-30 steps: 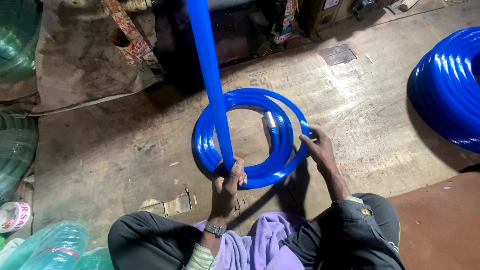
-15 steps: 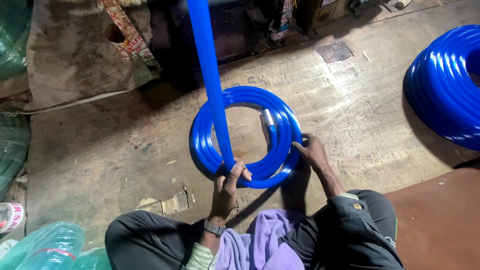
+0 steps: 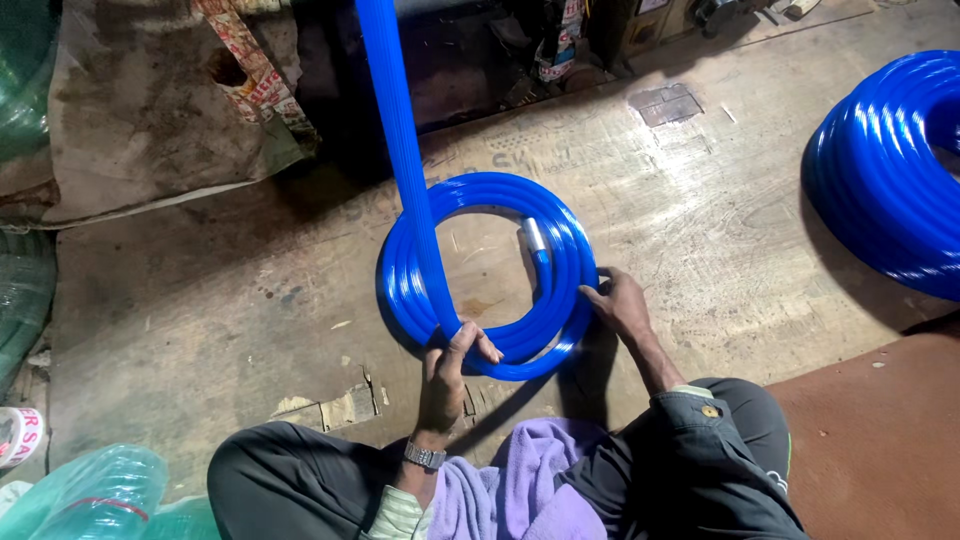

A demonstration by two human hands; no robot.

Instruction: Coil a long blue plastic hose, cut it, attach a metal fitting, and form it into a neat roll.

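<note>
Head-camera view, looking down on a seated person coiling hose on a worn wooden floor point(image 3: 700, 220). A small blue hose coil point(image 3: 560, 250) lies flat on the boards directly in front of the knees, wound in several stacked turns. A silver end fitting point(image 3: 535, 238) rests inside the ring, against its right inner edge. From the near left of the coil a straight run of blue hose point(image 3: 395, 130) rises steeply and leaves the top of the view.

The left hand point(image 3: 450, 372) rests on the near rim of the coil where the rising run joins it; the fingers curl over the hose, gripping it against the turns beneath. A metal wristwatch point(image 3: 424, 456) sits on that wrist. The right hand point(image 3: 618, 305) lies against the outer right edge of the coil, fingers loosely bent and pressing the turns; whether it clasps them cannot be told.

A purple cloth point(image 3: 520, 490) lies across the lap. A larger blue hose coil point(image 3: 890, 170) sits well apart at the right edge. Clear greenish hose coils point(image 3: 95, 495) occupy the lower left corner.
</note>
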